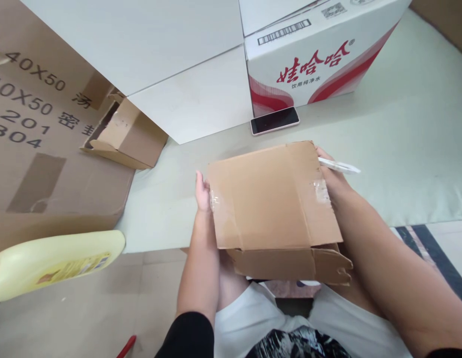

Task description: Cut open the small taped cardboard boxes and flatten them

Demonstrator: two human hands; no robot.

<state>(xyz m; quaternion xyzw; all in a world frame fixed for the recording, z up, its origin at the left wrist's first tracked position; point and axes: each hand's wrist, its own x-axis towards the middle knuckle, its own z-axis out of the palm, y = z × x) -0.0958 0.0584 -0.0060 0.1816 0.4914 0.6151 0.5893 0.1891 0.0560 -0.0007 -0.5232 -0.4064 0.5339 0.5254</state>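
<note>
A brown cardboard box [268,199] is held up over my lap, its broad face towards me and a flap hanging at the near edge. Strips of clear tape [321,191] cling to its sides. My left hand [203,191] grips the left side, thumb visible and the other fingers hidden behind the cardboard. At the upper right corner my right hand [329,174] holds the box, mostly hidden by it. A slim white pen-shaped tool [340,165] sticks out from that hand, pointing right; its exact kind is unclear.
On the pale green surface [402,149] lie a phone [275,121] and a white-and-red carton [309,74]. White boxes [193,94] stand behind. Leftward are a small open cardboard box [130,132], a large printed carton [25,164] and a yellow bottle [59,261]. A red object [127,346] lies below.
</note>
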